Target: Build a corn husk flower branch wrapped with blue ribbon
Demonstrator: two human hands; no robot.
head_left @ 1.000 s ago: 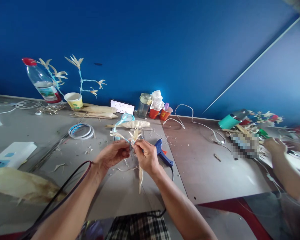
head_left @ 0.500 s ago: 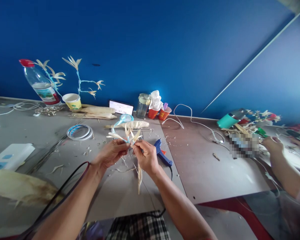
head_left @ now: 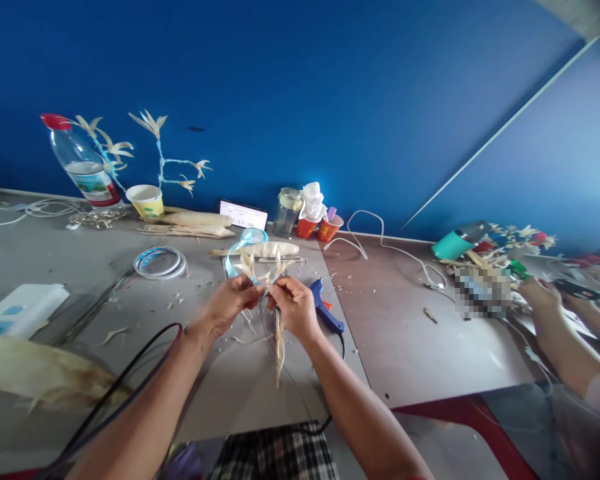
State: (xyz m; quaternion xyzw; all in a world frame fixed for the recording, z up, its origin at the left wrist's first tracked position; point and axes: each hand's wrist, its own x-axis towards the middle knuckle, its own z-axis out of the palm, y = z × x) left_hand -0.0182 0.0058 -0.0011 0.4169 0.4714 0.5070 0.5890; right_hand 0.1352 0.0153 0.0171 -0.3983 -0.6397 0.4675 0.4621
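Both my hands meet over the middle of the table, pinching a small corn-husk flower stem (head_left: 267, 288) with pale petals spreading above the fingers. My left hand (head_left: 235, 301) is closed on its left side, next to a light blue strip of tape. My right hand (head_left: 294, 305) is closed on its right side; the fingers hide most of the stem. Behind them lies a roll of light blue tape (head_left: 254, 236), its loose strip running down towards my left hand. A blue glue gun (head_left: 325, 307) rests just right of my right hand. Dry husk strips (head_left: 279, 350) lie below it.
Finished husk flowers stand in a paper cup (head_left: 146, 201) beside a red-capped bottle (head_left: 87, 167). White tape rolls (head_left: 160, 264), husks (head_left: 40, 370) and a phone (head_left: 243, 215) lie around. Red cups (head_left: 330, 225) stand at the wall. On the right a co-worker's hands (head_left: 543, 300) work among flowers and cables.
The flower has turned in my fingers, so its petals now spread wider apart. My hands have shifted only slightly. The co-worker's hands at the right have moved, with a dark-handled tool now nearer.
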